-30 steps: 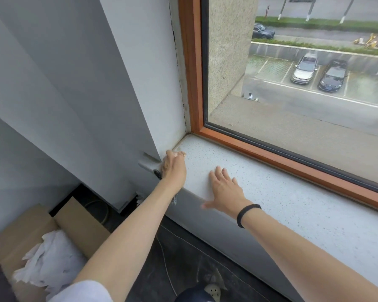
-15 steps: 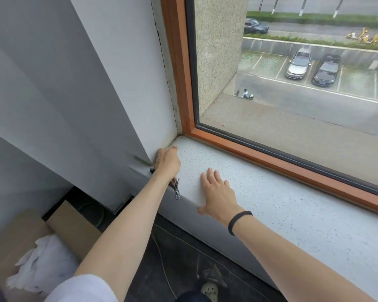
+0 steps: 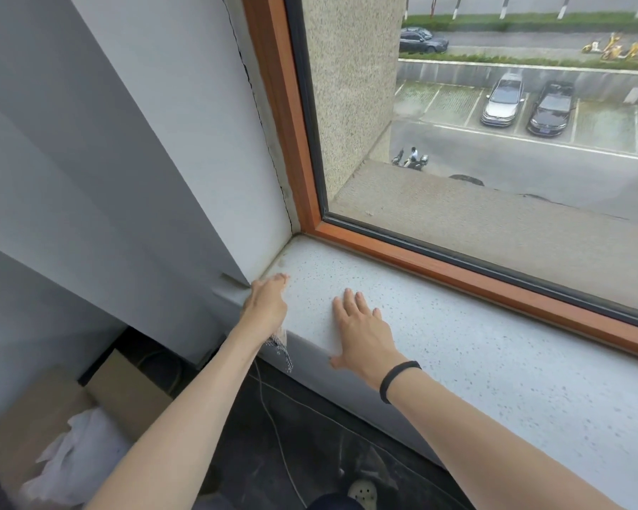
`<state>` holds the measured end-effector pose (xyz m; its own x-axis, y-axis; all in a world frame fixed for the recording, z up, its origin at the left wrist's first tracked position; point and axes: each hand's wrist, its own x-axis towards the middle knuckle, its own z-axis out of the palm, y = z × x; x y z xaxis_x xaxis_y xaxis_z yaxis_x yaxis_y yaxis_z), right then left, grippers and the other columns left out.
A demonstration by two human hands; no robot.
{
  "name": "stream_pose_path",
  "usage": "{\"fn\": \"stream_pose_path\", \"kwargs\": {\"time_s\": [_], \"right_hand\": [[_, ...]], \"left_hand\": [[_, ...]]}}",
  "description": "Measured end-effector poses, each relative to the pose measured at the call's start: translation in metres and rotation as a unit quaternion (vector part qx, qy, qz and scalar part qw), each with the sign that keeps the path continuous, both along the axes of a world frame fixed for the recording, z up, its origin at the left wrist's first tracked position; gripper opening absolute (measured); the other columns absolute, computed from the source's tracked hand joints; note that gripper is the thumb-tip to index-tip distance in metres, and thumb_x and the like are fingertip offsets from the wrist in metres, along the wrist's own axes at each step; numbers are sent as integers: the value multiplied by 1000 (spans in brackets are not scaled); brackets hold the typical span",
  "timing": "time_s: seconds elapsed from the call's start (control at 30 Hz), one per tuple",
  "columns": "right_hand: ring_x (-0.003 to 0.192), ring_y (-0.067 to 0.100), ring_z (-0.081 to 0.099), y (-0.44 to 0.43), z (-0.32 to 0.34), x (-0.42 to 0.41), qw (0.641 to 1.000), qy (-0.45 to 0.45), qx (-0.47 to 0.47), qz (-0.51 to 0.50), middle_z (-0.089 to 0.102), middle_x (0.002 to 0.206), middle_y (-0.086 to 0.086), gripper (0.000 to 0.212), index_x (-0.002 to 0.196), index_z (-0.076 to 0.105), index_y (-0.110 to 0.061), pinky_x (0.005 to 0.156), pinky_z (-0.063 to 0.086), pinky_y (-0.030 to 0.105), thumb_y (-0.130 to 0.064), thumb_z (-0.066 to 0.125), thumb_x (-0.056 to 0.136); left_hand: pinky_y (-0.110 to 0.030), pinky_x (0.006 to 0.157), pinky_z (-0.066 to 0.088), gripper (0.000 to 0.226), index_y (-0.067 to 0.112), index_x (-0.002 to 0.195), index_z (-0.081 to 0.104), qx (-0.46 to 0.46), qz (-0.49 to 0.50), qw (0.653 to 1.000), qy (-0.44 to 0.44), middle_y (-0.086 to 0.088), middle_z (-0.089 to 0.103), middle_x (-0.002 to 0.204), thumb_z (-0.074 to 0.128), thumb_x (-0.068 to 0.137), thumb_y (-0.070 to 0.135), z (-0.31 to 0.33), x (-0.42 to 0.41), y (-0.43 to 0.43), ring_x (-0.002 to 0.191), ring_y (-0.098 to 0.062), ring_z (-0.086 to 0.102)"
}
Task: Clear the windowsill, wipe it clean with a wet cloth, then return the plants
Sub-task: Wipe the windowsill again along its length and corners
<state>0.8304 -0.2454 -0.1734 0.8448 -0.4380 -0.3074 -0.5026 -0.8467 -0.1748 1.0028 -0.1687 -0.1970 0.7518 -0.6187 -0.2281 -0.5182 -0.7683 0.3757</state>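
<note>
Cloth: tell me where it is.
Head view: the cloth sits under the left hand at the left end of the windowsill, dangling over the front edge.

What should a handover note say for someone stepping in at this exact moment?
Left hand: grips the cloth at the left end of the windowsill, beside the wall. A scrap of the cloth hangs over the front edge.
Right hand: flat on the sill with straight fingers, holding nothing.
Done: clearing, it seems, since no plants stand on the visible stretch of sill.
Left: wipe the sill. The corner ahead of the left hand looks a bit smudged. Then bring the plants back; they are out of view.
</note>
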Motion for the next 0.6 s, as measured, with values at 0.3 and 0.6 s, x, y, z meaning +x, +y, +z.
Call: {"fn": "stream_pose_path", "kwargs": {"time_s": [0.3,0.6], "right_hand": [[146,31,-2,2,0,2,1000,5,-1,-5,-5,158,13,107,151,-1,-8,117,15,47,-44,71,79],[146,32,-1,3,-1,1,1000,0,-14,-2,-5,158,14,106,151,-1,-7,117,16,47,-45,69,80]], "left_hand": [[-42,98,42,70,27,144,35,16,5,999,-34,-11,39,141,27,84,-7,10,-3,-12,121,-33,47],[-42,91,45,50,11,139,40,43,26,996,-70,-16,47,133,36,90,0,29,-5,-54,116,-34,52]]}}
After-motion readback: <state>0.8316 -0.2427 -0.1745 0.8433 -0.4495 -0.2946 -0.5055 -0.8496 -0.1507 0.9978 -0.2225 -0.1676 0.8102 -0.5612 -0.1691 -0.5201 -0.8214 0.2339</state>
